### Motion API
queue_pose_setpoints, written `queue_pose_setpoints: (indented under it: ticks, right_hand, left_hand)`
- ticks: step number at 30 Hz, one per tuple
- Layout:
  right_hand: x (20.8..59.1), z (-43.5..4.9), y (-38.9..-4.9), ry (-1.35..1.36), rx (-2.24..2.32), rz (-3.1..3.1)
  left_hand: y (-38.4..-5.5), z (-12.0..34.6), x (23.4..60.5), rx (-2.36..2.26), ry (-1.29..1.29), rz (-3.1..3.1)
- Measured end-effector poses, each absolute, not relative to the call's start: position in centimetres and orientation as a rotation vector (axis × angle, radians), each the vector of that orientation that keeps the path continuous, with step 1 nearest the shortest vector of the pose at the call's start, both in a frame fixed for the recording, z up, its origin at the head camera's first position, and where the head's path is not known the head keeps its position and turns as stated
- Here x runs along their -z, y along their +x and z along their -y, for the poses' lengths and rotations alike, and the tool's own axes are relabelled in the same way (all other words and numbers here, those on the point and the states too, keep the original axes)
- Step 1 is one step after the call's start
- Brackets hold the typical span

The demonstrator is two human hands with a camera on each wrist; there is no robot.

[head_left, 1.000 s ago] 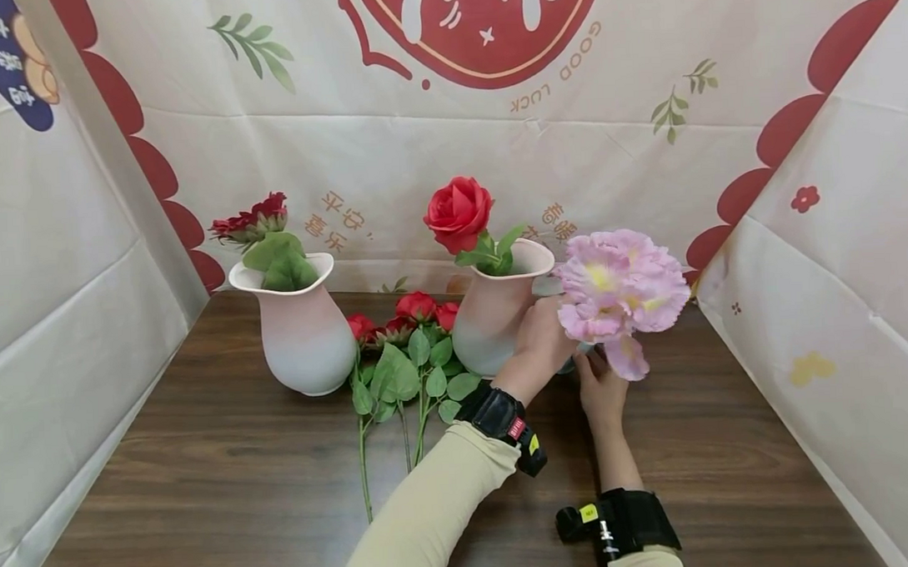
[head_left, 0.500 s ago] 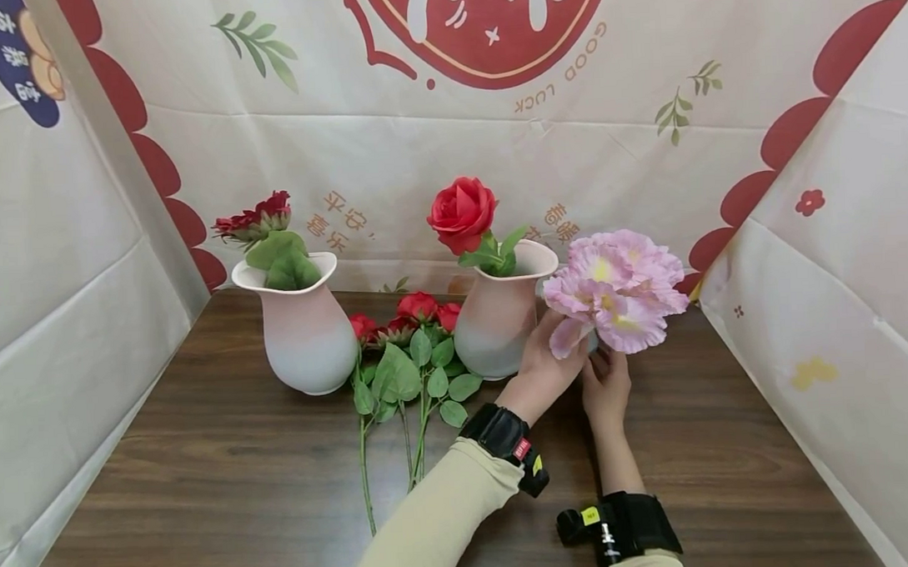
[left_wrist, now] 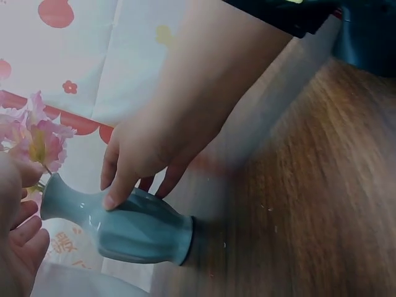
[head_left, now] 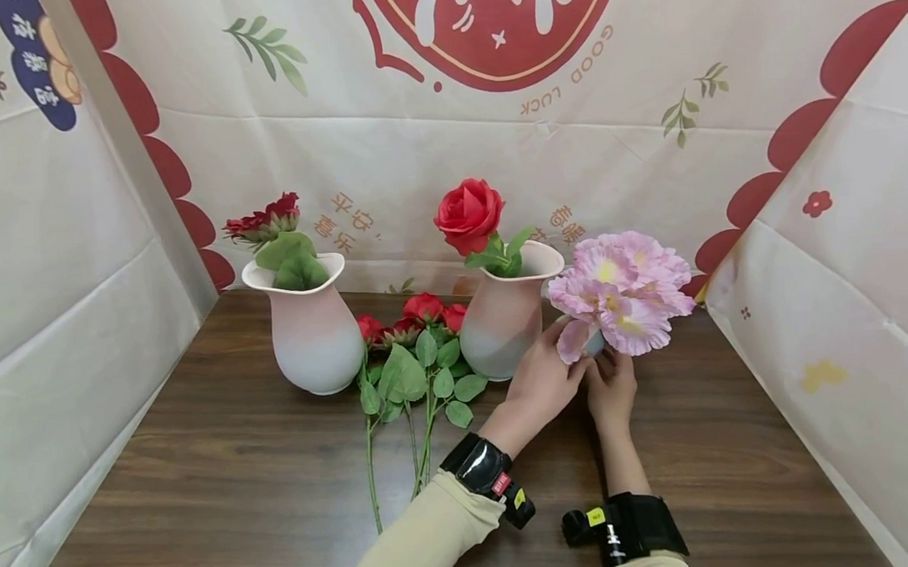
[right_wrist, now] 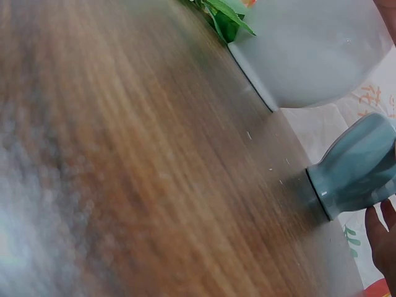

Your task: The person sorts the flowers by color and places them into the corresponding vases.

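Note:
A small teal vase (left_wrist: 139,226) stands on the table at the right, mostly hidden in the head view under a pink-lilac flower (head_left: 623,290) whose stem goes into its mouth. My right hand (head_left: 611,391) holds the vase's body, thumb on the near side; in the left wrist view this right hand (left_wrist: 158,139) reaches down over it. Beside the vase mouth is my left hand (head_left: 543,376), just under the petals. In the left wrist view the left hand (left_wrist: 21,235) shows relaxed, spread fingers close to the mouth and stem.
Left of the hands stands a pink-to-white vase (head_left: 497,332) with a red rose (head_left: 469,216). Another such vase (head_left: 313,338), farther left, holds a dark red flower (head_left: 264,222). Several red roses (head_left: 423,307) with long leafy stems lie between them. Patterned cloth walls (head_left: 419,151) enclose the table.
The flower head has turned and shifted slightly, its drooping petal moving to the left side. My left hand has come down and back from behind the flower. The right hand stays at the teal vase.

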State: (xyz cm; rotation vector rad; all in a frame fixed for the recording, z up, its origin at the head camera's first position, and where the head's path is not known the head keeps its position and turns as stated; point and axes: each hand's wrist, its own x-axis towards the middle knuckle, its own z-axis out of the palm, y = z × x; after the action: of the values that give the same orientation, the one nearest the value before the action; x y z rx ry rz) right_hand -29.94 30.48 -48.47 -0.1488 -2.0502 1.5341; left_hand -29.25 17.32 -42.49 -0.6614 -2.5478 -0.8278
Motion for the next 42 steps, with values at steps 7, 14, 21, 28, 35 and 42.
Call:
queue_pose_setpoints:
  ticks: [7, 14, 21, 28, 35, 42]
  right_hand:
    - [50.8, -31.6, -31.3, -0.146, -1.526, 2.048]
    - [51.0, -31.4, -31.4, -0.122, -1.506, 2.019]
    - [50.9, -31.3, -31.6, -0.14, -1.517, 2.024]
    - [50.9, -31.5, -31.7, -0.133, -1.519, 2.023]
    - [50.9, -31.7, -31.5, -0.146, -1.489, 2.046]
    - [50.7, -31.7, -31.5, -0.149, -1.523, 2.026]
  left_hand:
    - [-28.5, -16.0, 43.3, 0.834, -0.672, 2.552]
    - [-27.8, -13.7, 43.6, 0.976, -0.719, 2.452]
    - [-27.1, -9.8, 42.6, 1.075, -0.679, 2.317]
    - [-26.7, -4.3, 41.3, 1.137, -0.539, 2.186]
    - [-26.5, 1.9, 40.3, 1.172, -0.4, 2.026]
    - [-26.2, 7.0, 39.9, 1.114, -0.224, 1.823]
